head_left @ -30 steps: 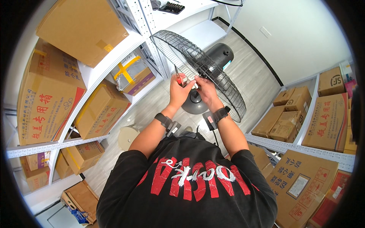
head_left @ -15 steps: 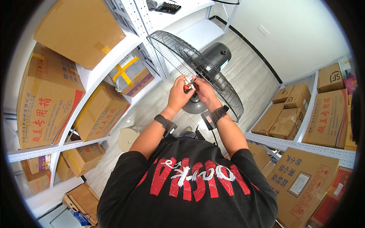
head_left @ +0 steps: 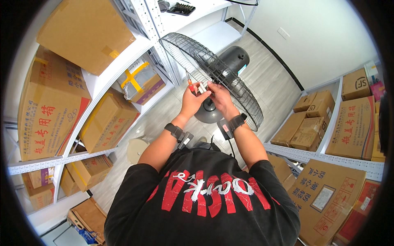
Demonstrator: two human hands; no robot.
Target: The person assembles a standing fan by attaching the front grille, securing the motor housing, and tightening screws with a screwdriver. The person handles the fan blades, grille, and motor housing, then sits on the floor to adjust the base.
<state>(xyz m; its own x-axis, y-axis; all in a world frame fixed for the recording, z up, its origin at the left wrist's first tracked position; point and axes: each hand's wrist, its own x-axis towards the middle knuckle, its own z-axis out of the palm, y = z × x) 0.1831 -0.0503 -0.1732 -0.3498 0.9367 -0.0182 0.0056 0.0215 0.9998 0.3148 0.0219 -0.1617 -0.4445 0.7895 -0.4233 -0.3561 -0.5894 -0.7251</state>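
A black fan with a round wire grille (head_left: 246, 100) stands in front of me, its dark motor housing (head_left: 234, 59) behind the grille and its round base (head_left: 208, 112) below. My left hand (head_left: 192, 102) is closed around a small screwdriver (head_left: 191, 85) with a red-orange handle, its thin shaft pointing up and away. A small white block-like piece (head_left: 201, 87) sits at the same hand's fingertips. Close beside it, my right hand (head_left: 221, 98) has its fingers pinched together in front of the grille; what lies between them is too small to make out.
Shelves with cardboard boxes (head_left: 53, 110) rise on the left, and more boxes (head_left: 308, 131) fill the right-hand shelves. A white bench at the back bears a black bit case (head_left: 182, 9). A beige round stool (head_left: 138, 150) stands on the floor, left of my legs.
My left hand has turned, so the screwdriver now points up and away beside the grille, and the white piece shows more clearly. My right hand has barely moved.
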